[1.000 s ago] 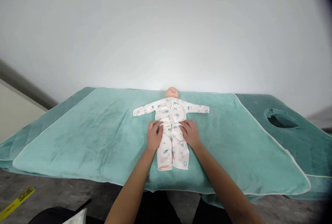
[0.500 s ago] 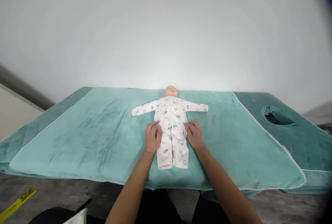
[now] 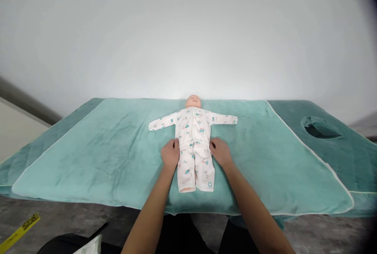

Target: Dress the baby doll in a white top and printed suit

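Observation:
A baby doll (image 3: 193, 101) lies on its back on a teal towel (image 3: 112, 156), arms spread wide. It wears a white onesie (image 3: 193, 144) with teal prints. My left hand (image 3: 170, 153) rests at the doll's left hip side, fingers curled against the fabric edge. My right hand (image 3: 220, 151) lies at the other hip, fingers bent against the onesie. Both hands touch the garment's sides at waist height. I cannot make out whether the fingers pinch cloth.
The towel covers a darker teal massage table (image 3: 350, 156) with a face hole (image 3: 321, 129) at the right end. A white wall stands behind. On the floor lie a yellow tape strip (image 3: 19, 232) and a dark object (image 3: 73, 244).
Both hands have slid outward from on top of the doll's waist to its sides. The view has shifted slightly.

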Available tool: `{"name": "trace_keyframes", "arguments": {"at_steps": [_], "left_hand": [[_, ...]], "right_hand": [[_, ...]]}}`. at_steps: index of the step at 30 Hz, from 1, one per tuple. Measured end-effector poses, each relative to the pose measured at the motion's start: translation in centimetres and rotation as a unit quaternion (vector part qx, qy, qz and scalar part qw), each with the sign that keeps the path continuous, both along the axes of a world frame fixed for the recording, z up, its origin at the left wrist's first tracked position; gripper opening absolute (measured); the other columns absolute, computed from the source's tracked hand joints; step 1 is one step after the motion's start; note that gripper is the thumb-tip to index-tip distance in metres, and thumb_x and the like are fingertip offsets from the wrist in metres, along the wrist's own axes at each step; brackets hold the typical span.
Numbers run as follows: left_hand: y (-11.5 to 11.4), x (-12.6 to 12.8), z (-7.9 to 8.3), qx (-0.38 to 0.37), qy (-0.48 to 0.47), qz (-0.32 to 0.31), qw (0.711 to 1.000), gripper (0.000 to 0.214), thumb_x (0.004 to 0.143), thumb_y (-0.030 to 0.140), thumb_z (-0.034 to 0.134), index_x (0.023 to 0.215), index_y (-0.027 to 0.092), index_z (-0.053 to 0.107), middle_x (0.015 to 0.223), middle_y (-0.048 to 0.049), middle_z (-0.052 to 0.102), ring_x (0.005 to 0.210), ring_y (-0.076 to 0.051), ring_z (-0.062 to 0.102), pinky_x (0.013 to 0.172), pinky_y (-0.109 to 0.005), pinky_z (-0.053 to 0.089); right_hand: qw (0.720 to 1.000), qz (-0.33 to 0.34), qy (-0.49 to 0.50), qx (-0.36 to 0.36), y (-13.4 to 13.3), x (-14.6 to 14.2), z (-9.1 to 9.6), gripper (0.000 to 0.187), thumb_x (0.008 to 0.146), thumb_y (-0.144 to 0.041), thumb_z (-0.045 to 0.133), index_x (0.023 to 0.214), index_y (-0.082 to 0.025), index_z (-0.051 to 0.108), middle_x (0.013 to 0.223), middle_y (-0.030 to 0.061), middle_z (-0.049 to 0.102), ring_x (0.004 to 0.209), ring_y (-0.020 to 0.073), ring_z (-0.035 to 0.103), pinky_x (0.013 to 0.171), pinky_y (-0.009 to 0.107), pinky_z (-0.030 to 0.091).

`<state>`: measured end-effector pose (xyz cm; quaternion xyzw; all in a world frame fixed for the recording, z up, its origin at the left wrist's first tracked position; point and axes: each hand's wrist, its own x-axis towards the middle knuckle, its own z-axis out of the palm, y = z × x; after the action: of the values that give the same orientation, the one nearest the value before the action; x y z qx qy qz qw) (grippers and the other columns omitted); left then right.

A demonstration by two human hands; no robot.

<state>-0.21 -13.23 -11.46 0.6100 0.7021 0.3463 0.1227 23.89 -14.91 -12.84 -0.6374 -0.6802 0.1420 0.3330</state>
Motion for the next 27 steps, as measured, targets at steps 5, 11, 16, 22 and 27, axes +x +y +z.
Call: {"name": "trace_keyframes", "arguments": {"at_steps": [5,11,16,22,27], "left_hand": [[-0.4,0.1,1.1,-0.005,-0.019,-0.009,1.000,0.037,0.100,0.040,0.039,0.077,0.021,0.062,0.077,-0.0067,0.069,0.073,-0.021,0.062,0.065,-0.031,0.036],[-6.7,-1.3,0.9,0.040,-0.155,-0.112,0.981,0.034,0.095,0.049,0.049,0.090,0.021,0.067,0.088,-0.0063,0.070,0.083,-0.021,0.064,0.075,-0.032,0.049],[-13.7,-2.1,-1.6,0.053,-0.125,-0.231,0.964,0.033,0.089,0.046,0.065,0.113,0.023,0.068,0.087,-0.0041,0.067,0.083,-0.021,0.064,0.080,-0.036,0.052],[-16.0,-0.3,-1.7,0.143,-0.033,-0.211,0.966,0.020,0.092,0.032,0.064,0.109,0.021,0.069,0.079,-0.0013,0.065,0.074,-0.017,0.063,0.076,-0.033,0.052],[-16.4,0.1,0.3,0.217,-0.015,-0.227,0.949,0.015,0.096,0.018,0.056,0.105,0.020,0.067,0.077,-0.0010,0.062,0.067,-0.013,0.060,0.063,-0.025,0.050]], "right_hand": [[1.000,0.005,0.014,-0.003,-0.2,0.3,-0.3,0.011,0.089,-0.024,0.050,0.081,-0.022,0.058,0.086,0.0025,0.061,0.077,0.0178,0.054,0.067,0.029,0.037],[0.985,0.085,0.149,0.002,-6.2,1.2,-0.4,0.016,0.090,-0.039,0.057,0.086,-0.024,0.056,0.078,0.0002,0.058,0.072,0.0183,0.053,0.067,0.031,0.042],[0.976,0.164,0.139,-0.020,-12.8,0.4,0.3,0.031,0.081,-0.033,0.075,0.105,-0.025,0.058,0.091,0.0015,0.063,0.080,0.0199,0.056,0.075,0.034,0.044],[0.986,0.159,0.042,0.013,-14.3,-1.9,1.1,0.021,0.082,-0.017,0.070,0.098,-0.023,0.057,0.098,0.0043,0.064,0.089,0.0236,0.058,0.080,0.037,0.043],[0.981,0.172,0.084,0.021,-15.2,-2.7,1.6,0.021,0.082,-0.004,0.057,0.092,-0.022,0.055,0.095,0.0027,0.060,0.086,0.0190,0.057,0.076,0.032,0.043]]}}
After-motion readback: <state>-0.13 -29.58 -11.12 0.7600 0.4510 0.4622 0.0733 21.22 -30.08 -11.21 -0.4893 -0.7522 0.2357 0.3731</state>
